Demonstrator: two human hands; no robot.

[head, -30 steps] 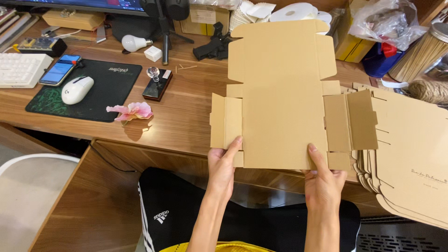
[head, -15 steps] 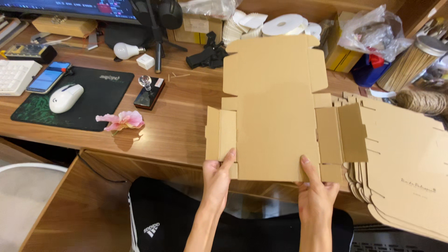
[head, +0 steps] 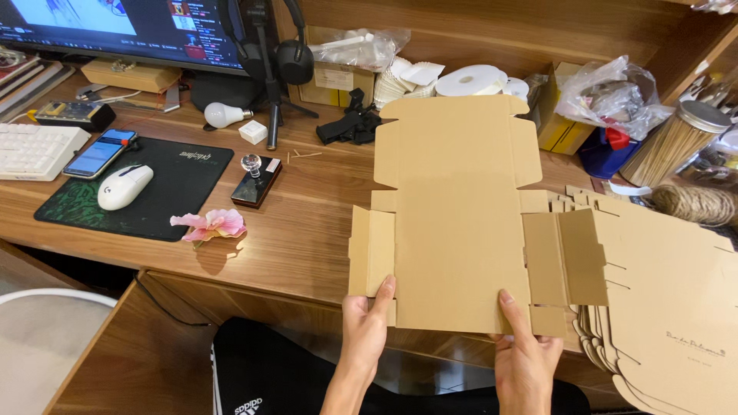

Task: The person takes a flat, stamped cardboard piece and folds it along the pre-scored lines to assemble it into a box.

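Since a moment ago we have kept both hands on the near edge of the flat cardboard box blank, which lies much as before on the wooden desk. At far left we see a keyboard, phone and white mouse on a dark mat, then a pink flower. Our left hand pinches the blank's lower left corner; our right hand pinches its lower right. More blanks are stacked at right.
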